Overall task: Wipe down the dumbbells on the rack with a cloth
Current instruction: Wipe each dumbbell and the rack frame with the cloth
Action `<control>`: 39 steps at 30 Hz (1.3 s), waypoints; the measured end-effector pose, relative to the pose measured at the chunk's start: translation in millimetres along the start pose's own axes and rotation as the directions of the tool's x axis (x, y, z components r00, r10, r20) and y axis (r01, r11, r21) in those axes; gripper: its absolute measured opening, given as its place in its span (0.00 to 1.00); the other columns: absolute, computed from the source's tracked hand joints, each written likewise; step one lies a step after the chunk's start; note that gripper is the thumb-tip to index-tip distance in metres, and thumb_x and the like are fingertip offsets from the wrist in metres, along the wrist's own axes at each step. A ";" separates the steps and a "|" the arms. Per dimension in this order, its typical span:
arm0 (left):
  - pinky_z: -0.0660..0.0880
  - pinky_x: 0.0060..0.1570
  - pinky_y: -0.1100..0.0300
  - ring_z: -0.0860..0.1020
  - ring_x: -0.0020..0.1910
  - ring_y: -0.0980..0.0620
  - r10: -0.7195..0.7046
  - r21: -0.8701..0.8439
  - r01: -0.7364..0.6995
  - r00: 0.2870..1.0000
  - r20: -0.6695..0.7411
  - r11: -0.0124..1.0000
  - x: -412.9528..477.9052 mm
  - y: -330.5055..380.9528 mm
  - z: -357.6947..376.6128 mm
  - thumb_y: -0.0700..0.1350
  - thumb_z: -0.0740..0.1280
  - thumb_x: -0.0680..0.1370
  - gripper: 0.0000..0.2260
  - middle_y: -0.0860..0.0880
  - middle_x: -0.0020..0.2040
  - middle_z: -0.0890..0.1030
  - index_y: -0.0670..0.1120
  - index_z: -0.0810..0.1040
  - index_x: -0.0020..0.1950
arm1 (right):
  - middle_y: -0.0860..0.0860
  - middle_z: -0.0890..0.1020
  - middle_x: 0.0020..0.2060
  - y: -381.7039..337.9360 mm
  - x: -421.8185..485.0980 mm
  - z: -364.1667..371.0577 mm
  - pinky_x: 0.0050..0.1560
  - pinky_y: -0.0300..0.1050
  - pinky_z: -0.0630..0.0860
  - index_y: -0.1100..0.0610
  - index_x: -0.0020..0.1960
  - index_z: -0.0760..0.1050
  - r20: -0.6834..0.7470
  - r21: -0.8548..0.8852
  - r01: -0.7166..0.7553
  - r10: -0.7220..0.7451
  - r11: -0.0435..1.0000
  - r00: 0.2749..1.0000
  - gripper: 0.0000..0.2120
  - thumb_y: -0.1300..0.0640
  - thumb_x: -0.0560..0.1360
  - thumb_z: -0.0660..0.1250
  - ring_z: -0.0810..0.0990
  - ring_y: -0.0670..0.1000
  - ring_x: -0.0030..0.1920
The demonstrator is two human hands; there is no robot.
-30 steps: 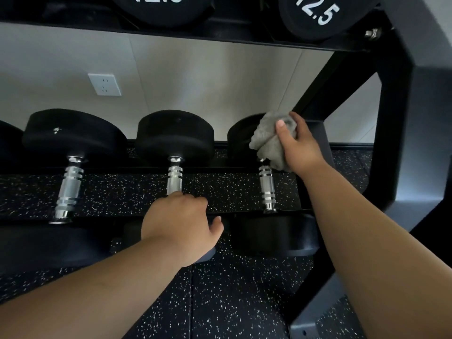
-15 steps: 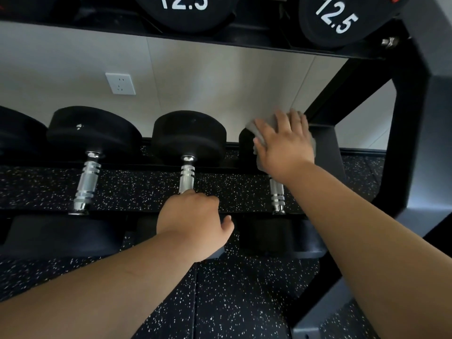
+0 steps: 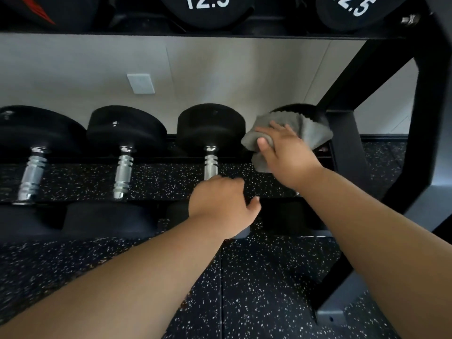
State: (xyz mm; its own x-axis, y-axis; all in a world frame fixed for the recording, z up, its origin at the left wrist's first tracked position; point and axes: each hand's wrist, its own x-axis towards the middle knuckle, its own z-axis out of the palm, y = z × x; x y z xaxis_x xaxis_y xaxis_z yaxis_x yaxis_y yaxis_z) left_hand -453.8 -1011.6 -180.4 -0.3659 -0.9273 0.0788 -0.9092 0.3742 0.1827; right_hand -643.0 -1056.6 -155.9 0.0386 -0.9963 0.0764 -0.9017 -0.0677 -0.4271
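Now four dumbbells (image 3: 127, 133) below; right hand (image 3: 286, 150) clutches one cloth (image 3: 310, 130) (grey), left hand (image 3: 220, 204) grips handle (image 3: 210, 162).

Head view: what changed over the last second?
The right hand swept the cloth over the far head of the rightmost dumbbell, from its right side across the top to its left front, gripping it throughout. The left hand stayed curled on the handle of the neighbouring dumbbell; the dumbbells stayed racked.

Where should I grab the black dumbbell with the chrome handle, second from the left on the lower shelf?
Wrap the black dumbbell's ribbed chrome handle from above, probably: it lies bare between two wide heads, running front to back, nothing over it.
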 end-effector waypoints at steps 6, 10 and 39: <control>0.74 0.51 0.51 0.74 0.48 0.51 -0.046 -0.465 -0.033 0.986 -0.157 0.885 -18.4 -24.1 -13.7 0.49 0.66 0.77 0.05 0.53 0.45 0.78 0.49 0.77 0.49 | 0.45 0.76 0.52 -69.4 -53.6 12.1 0.58 0.41 0.65 0.48 0.69 0.73 0.157 0.533 -0.450 0.439 0.717 0.885 0.21 0.41 0.86 0.49 0.74 0.48 0.56; 0.74 0.55 0.49 0.76 0.50 0.48 -0.086 -0.283 0.028 0.977 -0.197 0.959 -35.8 -98.2 -38.1 0.48 0.62 0.77 0.08 0.53 0.48 0.81 0.50 0.79 0.51 | 0.48 0.77 0.56 -91.7 -83.6 28.8 0.65 0.47 0.71 0.51 0.73 0.73 0.327 0.517 -0.565 0.462 0.643 0.824 0.28 0.36 0.84 0.48 0.77 0.50 0.60; 0.75 0.45 0.54 0.78 0.50 0.52 -0.016 -0.012 0.015 0.999 -0.045 1.000 -57.2 -218.7 -32.8 0.63 0.63 0.77 0.14 0.56 0.44 0.81 0.57 0.79 0.52 | 0.53 0.74 0.66 -168.0 -106.4 112.1 0.76 0.63 0.59 0.46 0.71 0.73 -0.100 -0.227 -0.138 0.118 0.964 0.988 0.24 0.37 0.79 0.57 0.65 0.61 0.72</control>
State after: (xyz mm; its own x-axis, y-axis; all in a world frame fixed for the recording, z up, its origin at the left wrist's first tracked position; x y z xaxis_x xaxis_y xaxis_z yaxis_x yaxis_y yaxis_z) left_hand -227.5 -1040.2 -192.7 -0.3420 -0.9320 0.1200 -0.9122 0.3599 0.1959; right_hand -447.5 -945.1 -193.3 -0.1116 -0.9870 0.1154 -0.9723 0.0845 -0.2178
